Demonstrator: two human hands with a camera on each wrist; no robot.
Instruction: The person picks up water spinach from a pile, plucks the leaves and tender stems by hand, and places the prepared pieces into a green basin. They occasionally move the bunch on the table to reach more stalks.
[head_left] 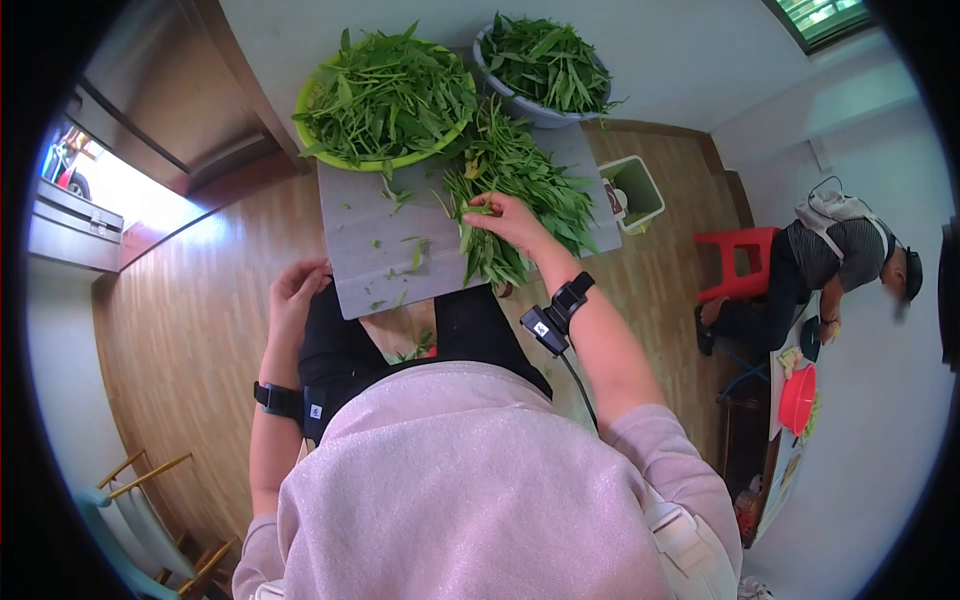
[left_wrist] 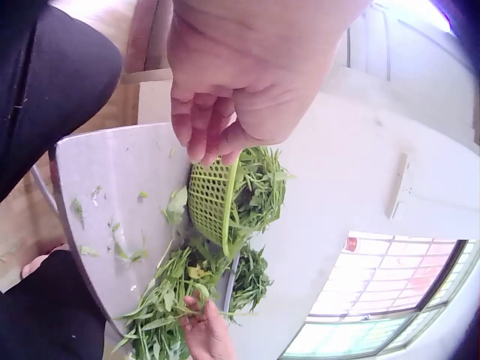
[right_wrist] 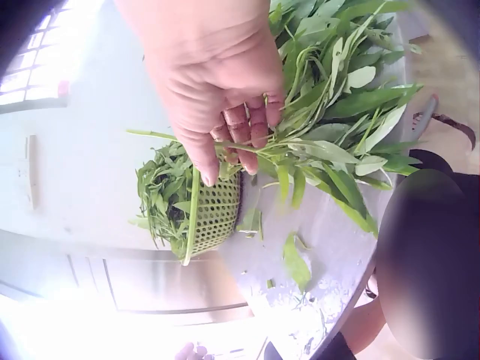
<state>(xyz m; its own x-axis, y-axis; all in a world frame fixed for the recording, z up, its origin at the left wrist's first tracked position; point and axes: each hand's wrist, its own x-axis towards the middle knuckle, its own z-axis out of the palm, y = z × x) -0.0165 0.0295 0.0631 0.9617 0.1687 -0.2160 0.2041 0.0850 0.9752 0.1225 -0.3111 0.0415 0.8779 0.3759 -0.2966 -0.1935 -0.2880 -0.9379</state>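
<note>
A pile of leafy green stems (head_left: 545,190), which look like water spinach, covers the right part of the grey table (head_left: 350,240). Over the pile's near left side, my right hand (head_left: 510,222) pinches a water spinach stem (right_wrist: 150,135) between thumb and fingers; its cut end sticks out past the thumb in the right wrist view. My left hand (head_left: 295,295) is at the table's left edge, fingers loosely curled with nothing visible in them. Torn leaf bits (head_left: 415,255) lie on the tabletop between the hands.
A lime-green perforated basket (head_left: 385,163) heaped with greens stands at the back left of the table. Beside it is a grey-blue basin (head_left: 545,115), also full. A pale bin (head_left: 645,195) stands right of the table. Further right, a person sits on a red stool (head_left: 740,260).
</note>
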